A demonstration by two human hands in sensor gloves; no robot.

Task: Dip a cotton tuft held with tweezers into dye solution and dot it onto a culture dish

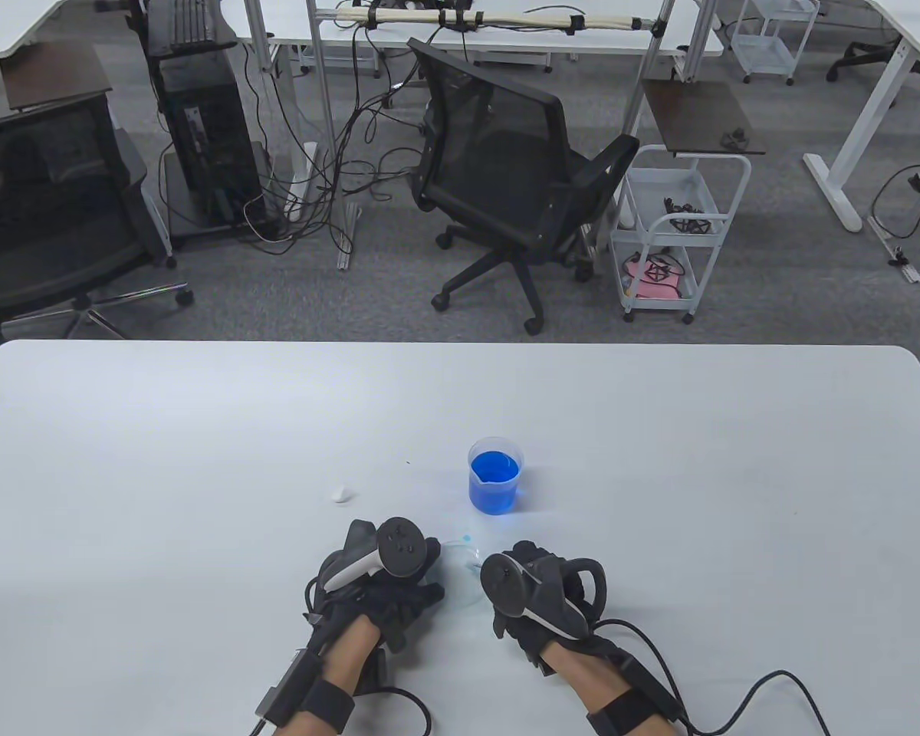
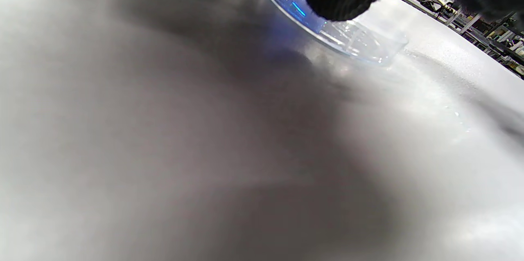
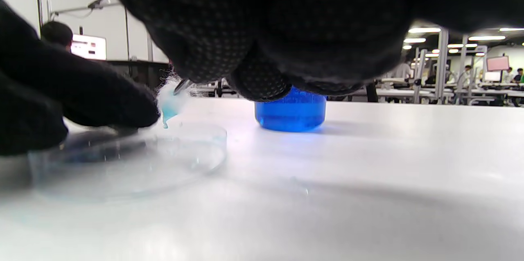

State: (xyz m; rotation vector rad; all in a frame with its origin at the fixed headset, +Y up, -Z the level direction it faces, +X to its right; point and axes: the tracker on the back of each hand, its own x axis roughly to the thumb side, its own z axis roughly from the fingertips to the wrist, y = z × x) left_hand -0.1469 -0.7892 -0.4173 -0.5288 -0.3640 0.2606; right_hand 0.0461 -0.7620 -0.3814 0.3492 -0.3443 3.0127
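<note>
Blue-soaked cotton tuft (image 3: 168, 103), soft, light and dripping, was pinched in tweezers (image 3: 182, 86) gripped by the right hand (image 1: 533, 594), just above the culture dish (image 3: 127, 158), which was steadied by left hand (image 1: 383, 579) fingertips at its rim.

The white table (image 1: 199, 460) carries a small clear beaker (image 1: 495, 475) with blue dye solution, which stands a little right of the middle. A clear, shallow culture dish (image 1: 460, 575) lies flat on the table just in front of the beaker, toward the near edge, and it is apart from the beaker. A small white cotton piece (image 1: 342, 493) lies on the table to the left of the beaker, well apart from it.
</note>
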